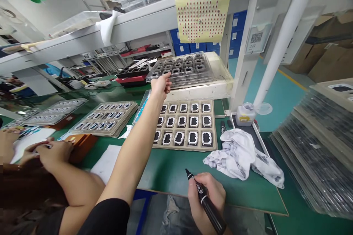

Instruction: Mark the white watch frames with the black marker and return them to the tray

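My left hand (pixel 162 84) is stretched far forward, at the front edge of a clear plastic tray (pixel 205 75) that carries dark square frames (pixel 175 71). Its fingers are curled, and anything between them is too hidden to make out. Low in front of me, my right hand (pixel 206 198) grips a black marker pen (pixel 211 211), its tip pointing up and left. Between the hands lies a beige moulded tray (pixel 187 147) holding several white-rimmed frames with dark centres (pixel 193 121); my left forearm covers its left side.
A crumpled white cloth (pixel 237 154) lies right of the tray, near another marker (pixel 223 127) and a small bottle (pixel 245 114). Stacked trays (pixel 311 154) stand at far right. On the left, a co-worker's hands (pixel 55 152) are beside an orange-brown box (pixel 82 147).
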The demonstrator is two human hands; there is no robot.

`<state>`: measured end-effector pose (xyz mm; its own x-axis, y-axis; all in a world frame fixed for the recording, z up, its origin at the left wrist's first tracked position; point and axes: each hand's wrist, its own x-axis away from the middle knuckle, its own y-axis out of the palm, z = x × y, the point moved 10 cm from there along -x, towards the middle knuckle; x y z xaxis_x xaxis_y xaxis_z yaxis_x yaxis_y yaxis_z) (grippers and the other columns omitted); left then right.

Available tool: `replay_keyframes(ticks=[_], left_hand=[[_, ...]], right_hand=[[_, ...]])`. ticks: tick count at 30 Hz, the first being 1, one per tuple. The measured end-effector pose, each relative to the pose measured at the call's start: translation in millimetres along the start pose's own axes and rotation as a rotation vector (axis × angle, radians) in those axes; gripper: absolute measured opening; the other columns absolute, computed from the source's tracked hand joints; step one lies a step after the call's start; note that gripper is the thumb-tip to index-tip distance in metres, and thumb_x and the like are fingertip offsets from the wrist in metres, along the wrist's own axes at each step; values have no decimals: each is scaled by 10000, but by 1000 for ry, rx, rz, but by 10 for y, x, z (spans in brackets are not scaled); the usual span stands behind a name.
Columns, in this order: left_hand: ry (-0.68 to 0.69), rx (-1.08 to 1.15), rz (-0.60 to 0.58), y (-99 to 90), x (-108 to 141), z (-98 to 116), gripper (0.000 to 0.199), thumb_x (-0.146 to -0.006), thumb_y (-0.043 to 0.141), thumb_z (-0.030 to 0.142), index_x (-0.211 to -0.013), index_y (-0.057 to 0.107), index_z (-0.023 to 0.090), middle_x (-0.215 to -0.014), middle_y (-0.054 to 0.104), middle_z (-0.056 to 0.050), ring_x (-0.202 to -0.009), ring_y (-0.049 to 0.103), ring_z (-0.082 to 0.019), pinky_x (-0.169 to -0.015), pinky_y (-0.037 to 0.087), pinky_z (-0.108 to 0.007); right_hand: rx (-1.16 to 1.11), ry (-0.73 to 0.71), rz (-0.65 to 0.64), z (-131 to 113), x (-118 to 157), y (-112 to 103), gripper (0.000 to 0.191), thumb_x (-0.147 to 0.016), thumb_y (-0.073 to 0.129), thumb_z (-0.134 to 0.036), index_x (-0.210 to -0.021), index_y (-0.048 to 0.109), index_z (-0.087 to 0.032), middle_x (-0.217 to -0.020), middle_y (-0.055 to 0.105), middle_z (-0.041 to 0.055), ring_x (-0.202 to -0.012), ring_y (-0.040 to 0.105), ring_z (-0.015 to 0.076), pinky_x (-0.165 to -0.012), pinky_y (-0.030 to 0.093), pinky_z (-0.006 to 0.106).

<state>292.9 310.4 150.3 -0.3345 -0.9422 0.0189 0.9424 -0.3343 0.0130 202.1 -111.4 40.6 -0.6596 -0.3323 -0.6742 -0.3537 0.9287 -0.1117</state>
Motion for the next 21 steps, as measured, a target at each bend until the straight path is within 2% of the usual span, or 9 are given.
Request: replay_keyframes(ticks=[6, 12, 17, 21], left_hand=[[-45, -21, 9, -84, 65, 34, 458, -777, 955, 359, -750, 515, 236, -521, 505, 75, -376, 300, -45, -401, 164, -190], [-77, -33, -3, -2, 76, 51, 344, -796, 888, 347, -797, 562, 237, -521, 473, 89, -380, 250, -53, -415, 166, -212], [-68, -61, -12, 115, 74, 58, 340, -862, 864, 349, -776, 556, 235, -503, 449, 91, -370, 239, -53, -419, 145, -220], [-61, -96, -26, 127, 58, 1, 404, -944, 871, 392, -763, 550, 227, -502, 454, 90, -369, 238, -49, -410, 163, -215]], right_hand=[[4, 18, -7, 40, 30, 19, 162, -1145, 668, -195, -999, 631, -251, -778, 657, -57, -625, 654, 115, -639, 526, 242], [15, 16, -6, 41, 38, 11, 166, -1156, 668, -219, -998, 633, -253, -821, 710, -41, -666, 698, 129, -676, 551, 257], [0, 4, -20, 37, 26, 30, 157, -1140, 665, -180, -1006, 625, -252, -824, 708, -41, -662, 692, 129, -679, 553, 257], [-29, 6, 20, 22, 29, 32, 132, -1113, 676, -143, -1033, 644, -243, -843, 726, -20, -703, 729, 151, -721, 585, 275]])
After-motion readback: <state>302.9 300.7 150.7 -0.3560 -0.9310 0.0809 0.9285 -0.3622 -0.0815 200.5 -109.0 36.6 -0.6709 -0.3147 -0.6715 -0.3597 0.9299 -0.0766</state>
